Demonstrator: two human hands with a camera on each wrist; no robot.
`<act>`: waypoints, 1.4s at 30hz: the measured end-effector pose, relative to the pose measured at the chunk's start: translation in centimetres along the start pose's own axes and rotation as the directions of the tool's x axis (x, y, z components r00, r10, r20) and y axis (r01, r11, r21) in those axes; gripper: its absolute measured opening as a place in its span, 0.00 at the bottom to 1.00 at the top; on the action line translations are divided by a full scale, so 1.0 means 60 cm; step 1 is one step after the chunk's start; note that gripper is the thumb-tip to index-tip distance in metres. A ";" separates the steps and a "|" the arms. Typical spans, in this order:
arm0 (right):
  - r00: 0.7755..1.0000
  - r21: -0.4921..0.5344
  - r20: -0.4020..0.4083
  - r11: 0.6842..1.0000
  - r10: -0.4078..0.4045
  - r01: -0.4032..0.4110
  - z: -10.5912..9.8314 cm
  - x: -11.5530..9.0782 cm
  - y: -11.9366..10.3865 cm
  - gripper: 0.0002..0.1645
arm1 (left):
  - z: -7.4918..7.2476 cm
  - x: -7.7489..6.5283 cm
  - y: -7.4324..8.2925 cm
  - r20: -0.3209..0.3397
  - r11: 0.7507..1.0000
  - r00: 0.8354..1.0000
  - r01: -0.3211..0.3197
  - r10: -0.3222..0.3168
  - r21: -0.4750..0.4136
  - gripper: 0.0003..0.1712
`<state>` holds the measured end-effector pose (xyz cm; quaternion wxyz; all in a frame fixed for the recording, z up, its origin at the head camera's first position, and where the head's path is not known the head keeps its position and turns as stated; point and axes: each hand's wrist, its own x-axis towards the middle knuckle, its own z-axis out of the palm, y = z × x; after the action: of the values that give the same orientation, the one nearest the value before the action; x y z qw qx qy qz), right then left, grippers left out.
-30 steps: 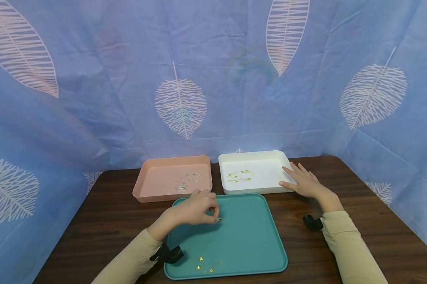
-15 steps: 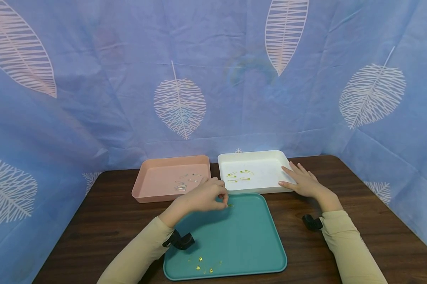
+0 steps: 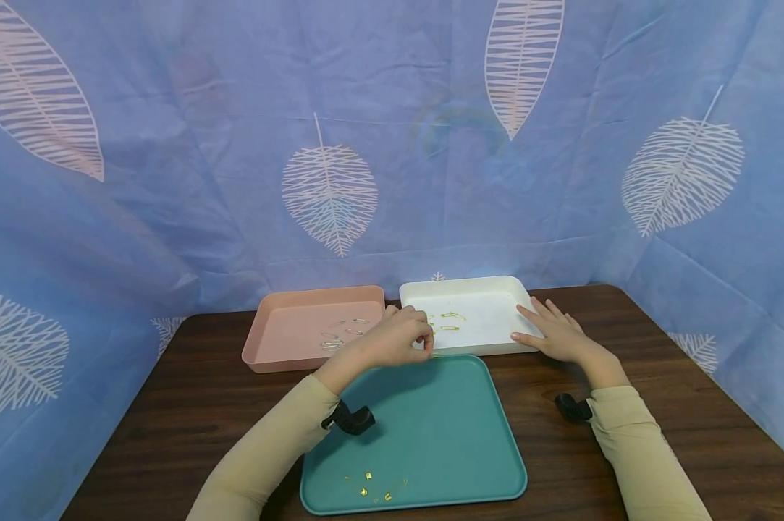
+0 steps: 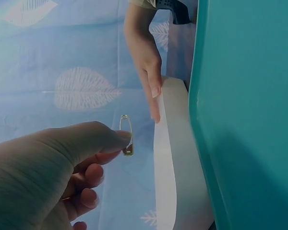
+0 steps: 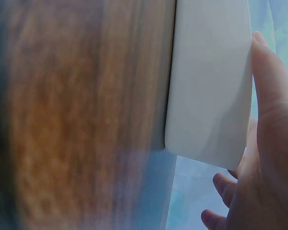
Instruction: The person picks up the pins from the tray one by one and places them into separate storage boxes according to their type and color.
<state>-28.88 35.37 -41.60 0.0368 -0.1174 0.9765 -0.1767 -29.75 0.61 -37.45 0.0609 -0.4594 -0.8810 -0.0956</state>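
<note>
Between thumb and forefinger my left hand (image 3: 394, 339) pinches a gold safety pin (image 4: 130, 136), seen whole in the left wrist view. In the head view that hand is over the gap between the pink tray and the white tray (image 3: 489, 340), at the far edge of the teal tray (image 3: 444, 441). My right hand (image 3: 557, 333) rests with spread fingers on the white tray's right rim; the right wrist view shows its thumb along that rim. Gold safety pins (image 3: 452, 328) lie in the white tray, some hidden behind my left hand.
Silver safety pins (image 3: 331, 345) lie in the pink tray (image 3: 281, 358) at the back left. Several small gold pins (image 3: 388, 497) sit near the teal tray's front edge. All the trays stand on a dark wooden table (image 3: 196, 405), with a blue leaf-patterned cloth (image 3: 235, 181) behind.
My left hand has moved away from me and to the right with the safety pin, from over the teal tray to the white tray's near left corner. The right hand has stayed put.
</note>
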 end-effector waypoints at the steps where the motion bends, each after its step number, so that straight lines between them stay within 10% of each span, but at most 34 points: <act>1: 1.000 0.000 -0.001 1.000 0.001 -0.001 0.000 0.000 0.000 0.50 | 0.000 0.005 0.000 -0.006 1.000 1.000 0.003 -0.003 0.003 0.10; 23: 1.000 -0.025 -0.006 1.000 0.012 -0.012 0.001 0.004 0.009 0.50 | 0.024 0.125 0.002 0.021 0.993 0.996 0.090 -0.092 0.073 0.06; 42: 1.000 -0.042 -0.004 0.999 0.019 -0.019 0.006 0.006 0.009 0.50 | 0.054 0.194 0.004 -0.043 0.976 0.976 0.210 -0.213 -0.050 0.08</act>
<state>-29.31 35.67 -42.12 0.0343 -0.1085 0.9811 -0.1562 -36.26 10.76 -38.29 0.0610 -0.3619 -0.9207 -0.1324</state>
